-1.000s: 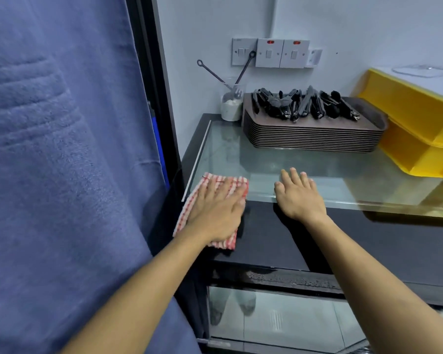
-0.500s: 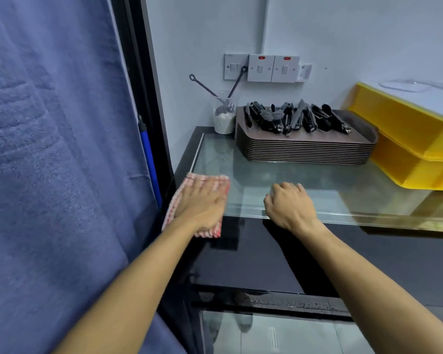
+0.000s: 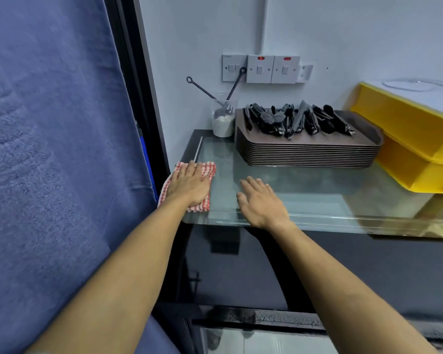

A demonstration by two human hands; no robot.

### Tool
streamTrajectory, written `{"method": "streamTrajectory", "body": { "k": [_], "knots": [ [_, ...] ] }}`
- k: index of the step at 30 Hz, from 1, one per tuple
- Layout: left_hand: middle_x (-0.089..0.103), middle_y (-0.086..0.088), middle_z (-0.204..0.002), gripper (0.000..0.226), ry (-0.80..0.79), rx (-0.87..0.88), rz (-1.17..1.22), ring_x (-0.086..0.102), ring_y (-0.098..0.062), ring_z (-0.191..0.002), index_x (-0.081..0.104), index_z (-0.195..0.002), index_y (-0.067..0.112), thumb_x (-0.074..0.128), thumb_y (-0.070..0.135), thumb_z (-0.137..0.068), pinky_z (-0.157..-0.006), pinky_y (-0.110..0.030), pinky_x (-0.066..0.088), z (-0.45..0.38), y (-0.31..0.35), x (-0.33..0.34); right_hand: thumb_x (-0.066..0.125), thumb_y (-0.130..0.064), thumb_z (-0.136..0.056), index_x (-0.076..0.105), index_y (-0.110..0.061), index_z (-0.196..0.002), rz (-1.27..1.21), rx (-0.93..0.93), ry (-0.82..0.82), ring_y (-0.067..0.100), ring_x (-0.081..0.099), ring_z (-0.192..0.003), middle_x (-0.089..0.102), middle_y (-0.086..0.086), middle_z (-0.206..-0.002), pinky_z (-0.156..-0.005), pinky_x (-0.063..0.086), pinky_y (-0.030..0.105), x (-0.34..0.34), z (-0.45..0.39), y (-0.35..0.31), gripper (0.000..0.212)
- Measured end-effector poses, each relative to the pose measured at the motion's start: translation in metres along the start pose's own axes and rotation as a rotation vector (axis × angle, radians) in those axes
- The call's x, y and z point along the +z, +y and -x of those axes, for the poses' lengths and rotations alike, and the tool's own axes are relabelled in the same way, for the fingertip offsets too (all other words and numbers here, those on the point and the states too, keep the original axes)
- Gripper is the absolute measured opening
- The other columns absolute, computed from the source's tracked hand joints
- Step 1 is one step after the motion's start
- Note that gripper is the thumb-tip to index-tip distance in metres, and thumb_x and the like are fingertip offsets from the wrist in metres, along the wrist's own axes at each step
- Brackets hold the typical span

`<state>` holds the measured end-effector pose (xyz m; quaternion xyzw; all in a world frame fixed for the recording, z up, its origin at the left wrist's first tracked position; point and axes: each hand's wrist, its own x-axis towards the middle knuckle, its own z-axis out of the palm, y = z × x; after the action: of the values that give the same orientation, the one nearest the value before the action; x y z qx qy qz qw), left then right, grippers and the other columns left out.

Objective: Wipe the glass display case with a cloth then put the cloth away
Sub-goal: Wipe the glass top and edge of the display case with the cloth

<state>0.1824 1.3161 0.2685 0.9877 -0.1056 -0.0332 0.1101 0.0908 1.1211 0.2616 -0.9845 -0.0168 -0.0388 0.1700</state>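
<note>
A red-and-white checked cloth point(image 3: 208, 172) lies on the left end of the glass top of the display case point(image 3: 317, 203). My left hand point(image 3: 189, 185) presses flat on the cloth, fingers spread, covering most of it. My right hand point(image 3: 260, 200) rests palm down on the bare glass just to the right, near the front edge, holding nothing. Below the glass top, the case's dark front panel point(image 3: 241, 264) faces me.
A stack of brown trays point(image 3: 310, 152) carrying several black tongs point(image 3: 297, 118) sits at the back of the glass. A cup with utensils point(image 3: 223, 121) stands at the back left corner. Yellow bins point(image 3: 414, 144) fill the right. A blue curtain point(image 3: 49, 149) hangs at left.
My left hand has pushed the cloth from the front edge farther onto the glass. My right hand curled briefly, then flattened again on the glass.
</note>
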Motion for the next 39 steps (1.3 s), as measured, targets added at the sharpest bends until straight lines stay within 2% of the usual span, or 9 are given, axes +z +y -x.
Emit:
{"method": "streamTrajectory", "body": {
  "k": [3,7,10,17,22,25,28,33,39],
  "knots": [
    [-0.016,-0.006,-0.173,0.061,-0.019,-0.031,0.03,-0.014,-0.028,-0.16,-0.009,-0.166,0.028,0.01,0.043,-0.11,-0.13,-0.048,-0.008,-0.016,0.0,-0.008,0.025,-0.038,-0.112,0.021,-0.015,-0.165,0.03,-0.012,-0.04,0.026,0.006,-0.161,0.012,0.006,-0.175,-0.129,0.001,0.039,-0.001,-0.001,0.002,0.058],
    [-0.025,0.001,-0.17,0.059,-0.006,0.032,0.04,-0.02,-0.025,-0.159,-0.011,-0.165,0.033,0.008,0.046,-0.11,-0.129,-0.045,-0.012,-0.002,0.011,0.002,0.025,-0.036,-0.113,0.023,-0.019,-0.165,0.047,-0.094,-0.014,0.023,-0.001,-0.162,0.009,0.003,-0.175,-0.129,-0.005,0.038,0.002,-0.002,0.0,0.056],
    [-0.017,0.011,-0.171,0.056,-0.009,0.107,0.032,-0.017,-0.016,-0.159,-0.008,-0.164,0.038,0.005,0.045,-0.11,-0.129,-0.042,-0.01,0.02,0.011,0.014,0.024,-0.038,-0.113,0.023,-0.024,-0.166,0.052,-0.144,-0.05,0.019,0.001,-0.162,0.01,-0.002,-0.175,-0.129,-0.003,0.036,0.003,-0.006,0.001,0.055],
    [-0.011,0.006,-0.174,0.056,-0.043,0.131,-0.023,-0.011,-0.02,-0.161,-0.007,-0.165,0.038,0.005,0.042,-0.11,-0.129,-0.045,-0.007,-0.036,-0.005,0.004,0.021,-0.045,-0.112,0.012,-0.025,-0.168,0.136,-0.182,-0.163,0.021,-0.001,-0.162,0.004,0.0,-0.176,-0.13,-0.004,0.038,-0.002,-0.009,0.0,0.06],
    [-0.012,0.0,-0.174,0.056,-0.027,0.087,-0.011,-0.012,-0.029,-0.161,-0.004,-0.165,0.043,0.005,0.044,-0.11,-0.129,-0.046,-0.008,-0.078,-0.006,-0.001,0.027,-0.055,-0.103,0.042,-0.014,-0.15,0.214,-0.335,-0.09,0.025,0.038,-0.146,0.043,0.006,-0.155,-0.128,0.011,0.041,-0.013,-0.024,0.004,0.064],
    [-0.007,-0.002,-0.175,0.056,-0.017,0.099,-0.026,-0.008,-0.031,-0.161,-0.003,-0.165,0.042,0.004,0.045,-0.109,-0.13,-0.046,-0.007,-0.107,-0.006,-0.002,0.033,-0.055,-0.107,0.028,-0.022,-0.162,0.104,-0.352,-0.116,0.021,0.018,-0.158,0.025,0.002,-0.17,-0.129,0.001,0.033,-0.004,-0.028,0.007,0.065],
    [-0.005,-0.001,-0.175,0.057,-0.018,0.102,-0.016,-0.006,-0.03,-0.161,-0.002,-0.165,0.041,0.003,0.046,-0.109,-0.13,-0.045,-0.007,-0.135,-0.006,-0.003,0.013,-0.068,-0.1,0.012,-0.034,-0.167,0.141,-0.367,-0.153,0.017,-0.002,-0.162,0.005,-0.004,-0.175,-0.127,-0.009,0.031,0.003,-0.032,0.013,0.075],
    [-0.007,-0.002,-0.175,0.062,0.003,0.039,-0.005,-0.007,-0.033,-0.161,-0.003,-0.166,0.038,0.0,0.054,-0.106,-0.129,-0.049,-0.006,-0.17,0.005,0.0,0.024,-0.061,-0.107,0.01,-0.038,-0.167,0.115,-0.343,-0.18,0.013,-0.009,-0.161,-0.001,-0.007,-0.175,-0.126,-0.013,0.029,-0.001,-0.033,0.011,0.065],
    [-0.005,0.004,-0.174,0.079,-0.043,0.325,-0.074,-0.005,-0.02,-0.161,-0.002,-0.165,0.038,-0.012,0.061,-0.09,-0.131,-0.047,0.002,-0.162,0.011,0.02,0.024,-0.059,-0.108,0.005,-0.039,-0.167,0.138,-0.36,-0.182,0.012,-0.014,-0.16,-0.006,-0.009,-0.175,-0.124,-0.018,0.027,-0.003,-0.031,0.008,0.065]
  ]
}}
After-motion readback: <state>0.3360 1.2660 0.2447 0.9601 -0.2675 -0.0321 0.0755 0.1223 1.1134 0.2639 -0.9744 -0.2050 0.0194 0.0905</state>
